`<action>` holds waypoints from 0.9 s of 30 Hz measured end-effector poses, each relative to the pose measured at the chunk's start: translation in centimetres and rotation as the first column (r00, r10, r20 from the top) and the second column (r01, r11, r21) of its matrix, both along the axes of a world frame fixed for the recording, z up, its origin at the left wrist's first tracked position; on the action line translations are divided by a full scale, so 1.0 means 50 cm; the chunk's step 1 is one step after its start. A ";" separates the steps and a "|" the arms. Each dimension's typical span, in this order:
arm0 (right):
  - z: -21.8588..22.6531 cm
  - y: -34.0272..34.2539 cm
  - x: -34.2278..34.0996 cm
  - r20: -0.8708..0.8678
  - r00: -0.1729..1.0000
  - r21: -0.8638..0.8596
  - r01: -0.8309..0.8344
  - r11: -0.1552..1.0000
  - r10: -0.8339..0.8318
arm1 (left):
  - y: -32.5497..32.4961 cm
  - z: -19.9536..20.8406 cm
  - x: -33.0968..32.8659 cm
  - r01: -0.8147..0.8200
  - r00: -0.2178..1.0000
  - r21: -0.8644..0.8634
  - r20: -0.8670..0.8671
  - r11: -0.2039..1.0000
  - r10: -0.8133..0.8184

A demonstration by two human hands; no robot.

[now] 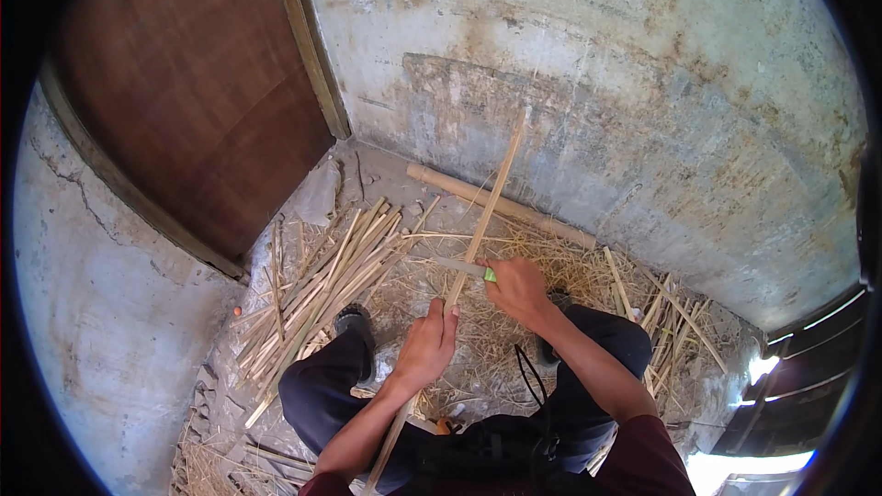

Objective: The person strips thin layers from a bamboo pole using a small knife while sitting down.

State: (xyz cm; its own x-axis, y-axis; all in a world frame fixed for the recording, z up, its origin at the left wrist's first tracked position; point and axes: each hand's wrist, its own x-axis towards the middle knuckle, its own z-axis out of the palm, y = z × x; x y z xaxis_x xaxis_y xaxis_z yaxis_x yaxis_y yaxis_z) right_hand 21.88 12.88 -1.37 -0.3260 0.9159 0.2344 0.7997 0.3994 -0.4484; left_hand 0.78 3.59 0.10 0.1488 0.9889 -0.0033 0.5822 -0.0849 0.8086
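Between my knees, a long split bamboo strip (491, 207) slants up from my lap, its far end close to the wall. My left hand (426, 346) is closed around it at its lower half. A knife (461, 266) with a green handle is in my right hand (517, 289), fingers wrapped round the grip. Its blade points left and crosses the strip a little above my left hand. Whether the edge bites into the bamboo I cannot tell.
A heap of bamboo strips (322, 289) lies left of my feet, more strips (675, 321) at the right. A round bamboo pole (514, 209) rests along the stained wall (625, 129). Shavings (551, 262) litter the floor. A brown door (193, 83) stands at the upper left.
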 end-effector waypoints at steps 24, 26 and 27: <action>-0.034 0.012 -0.017 -0.050 0.998 0.067 0.043 0.997 -0.039 | -0.014 -0.002 0.019 -0.047 0.987 0.066 -0.151 0.997 0.057; -0.035 0.015 -0.019 -0.032 0.999 0.062 0.041 0.997 -0.039 | -0.010 -0.001 0.020 -0.081 0.975 0.076 -0.203 0.994 0.095; -0.037 0.007 -0.019 -0.040 0.999 0.069 0.038 0.997 -0.035 | -0.010 0.001 0.020 -0.077 0.970 0.073 -0.224 0.994 0.091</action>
State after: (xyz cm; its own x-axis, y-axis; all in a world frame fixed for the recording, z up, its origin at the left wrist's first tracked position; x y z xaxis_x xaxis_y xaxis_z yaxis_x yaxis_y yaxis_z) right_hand 20.91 13.25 -3.20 -0.2821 0.9079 0.3100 0.7970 0.4016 -0.4512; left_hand 1.76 3.11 0.15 0.0675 0.9971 0.0352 0.7570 -0.0742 0.6492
